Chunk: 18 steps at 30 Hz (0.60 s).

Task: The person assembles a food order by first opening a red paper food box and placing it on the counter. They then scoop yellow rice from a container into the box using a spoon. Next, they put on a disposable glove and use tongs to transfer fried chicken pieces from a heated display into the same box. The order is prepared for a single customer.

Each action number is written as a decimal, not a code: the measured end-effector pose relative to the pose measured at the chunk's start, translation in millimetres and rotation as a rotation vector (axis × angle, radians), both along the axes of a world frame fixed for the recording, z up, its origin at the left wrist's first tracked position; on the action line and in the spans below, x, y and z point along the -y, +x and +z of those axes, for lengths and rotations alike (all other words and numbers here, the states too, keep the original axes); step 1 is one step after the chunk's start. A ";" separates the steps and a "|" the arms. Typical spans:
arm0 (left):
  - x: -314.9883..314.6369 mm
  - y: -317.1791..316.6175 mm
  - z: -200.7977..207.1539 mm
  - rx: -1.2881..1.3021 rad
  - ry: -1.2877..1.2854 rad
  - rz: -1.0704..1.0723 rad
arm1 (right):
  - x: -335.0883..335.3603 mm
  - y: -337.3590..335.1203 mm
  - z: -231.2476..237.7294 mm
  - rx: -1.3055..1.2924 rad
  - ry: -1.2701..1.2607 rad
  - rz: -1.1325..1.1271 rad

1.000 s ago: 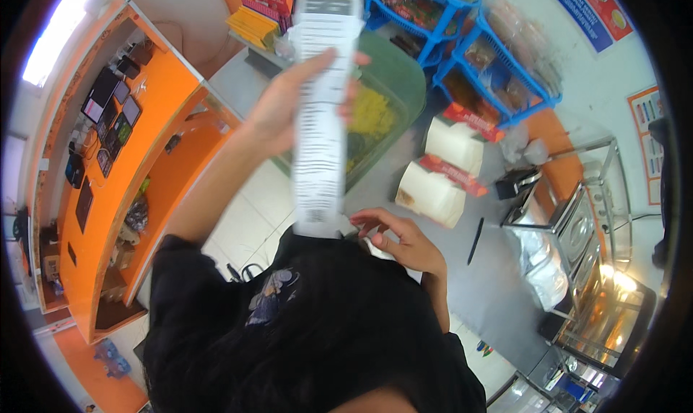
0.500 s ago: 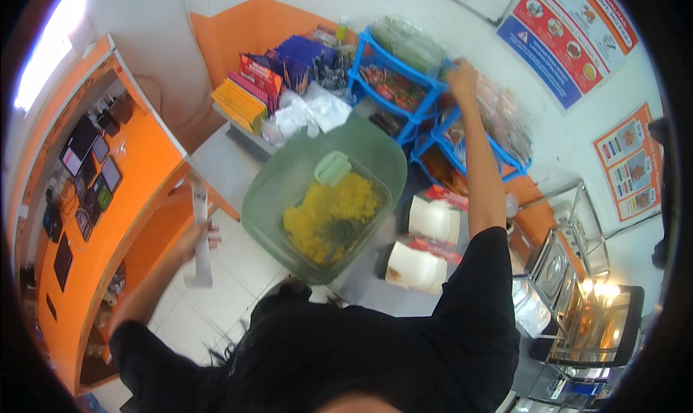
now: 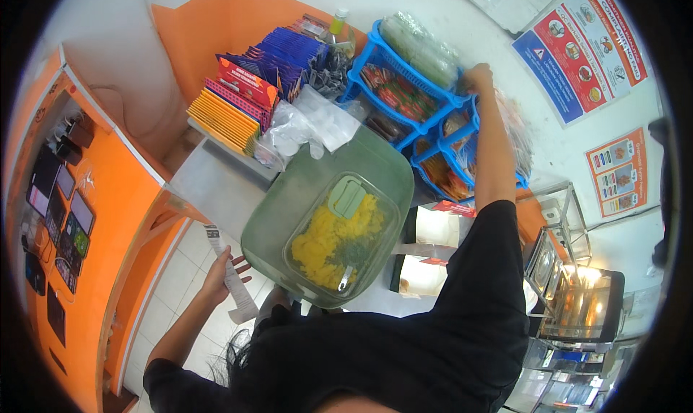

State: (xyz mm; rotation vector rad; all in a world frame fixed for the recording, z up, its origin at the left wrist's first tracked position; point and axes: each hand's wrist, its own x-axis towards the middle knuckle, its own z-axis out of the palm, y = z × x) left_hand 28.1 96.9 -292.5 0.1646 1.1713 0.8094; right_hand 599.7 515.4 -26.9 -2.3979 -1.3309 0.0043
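White receipt [image 3: 229,276] in left hand [image 3: 219,277]; right hand [image 3: 478,76] on blue rack [image 3: 433,102].

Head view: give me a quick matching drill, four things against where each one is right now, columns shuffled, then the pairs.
Things:
1. right hand
2. left hand
3. green lidded container
4. orange packets

Places:
A. stacked at the counter's far left
B. centre of the counter, yellow food inside
C. on the blue rack
D. low beside the counter, holding a paper slip

Pairs: 1-C, 2-D, 3-B, 4-A
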 end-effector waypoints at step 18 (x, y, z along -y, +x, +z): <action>11.5 28.9 -13.3 0.081 -0.058 -0.102 | 36.1 -24.2 39.7 0.129 0.201 0.237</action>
